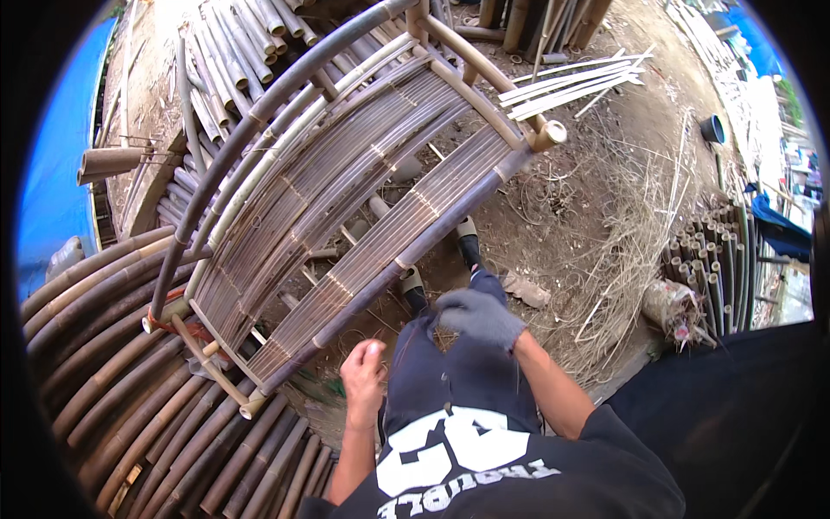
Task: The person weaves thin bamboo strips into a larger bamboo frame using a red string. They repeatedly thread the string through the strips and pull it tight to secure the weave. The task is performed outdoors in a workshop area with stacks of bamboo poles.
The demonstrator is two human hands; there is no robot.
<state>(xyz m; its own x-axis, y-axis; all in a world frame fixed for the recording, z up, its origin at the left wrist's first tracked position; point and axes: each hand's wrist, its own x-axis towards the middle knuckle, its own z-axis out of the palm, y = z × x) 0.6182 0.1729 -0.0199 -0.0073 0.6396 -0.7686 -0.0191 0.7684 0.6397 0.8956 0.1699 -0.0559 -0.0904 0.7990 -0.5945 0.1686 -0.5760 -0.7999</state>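
A bamboo bench (pixel 367 221) stands in front of me, its seat made of thin dark slats bound crosswise with pale ties. Its thick front rail (pixel 372 290) runs just beyond my knees. My bare left hand (pixel 363 376) is over my left thigh, fingers curled in and thumb up, close to the rail but apart from it. Over my right thigh is my right hand (pixel 477 317) in a grey glove, its fingers bent downward. Thin strands show beside the glove, but what either hand holds is too small to make out.
Long bamboo poles (pixel 156 389) are stacked at the lower left, and more poles (pixel 233 52) lie behind the bench. Pale split strips (pixel 575 82) rest at the far right. Loose fibre shavings (pixel 622 251) litter the ground, near upright cut bamboo (pixel 713 268) and a dark bucket (pixel 712 130).
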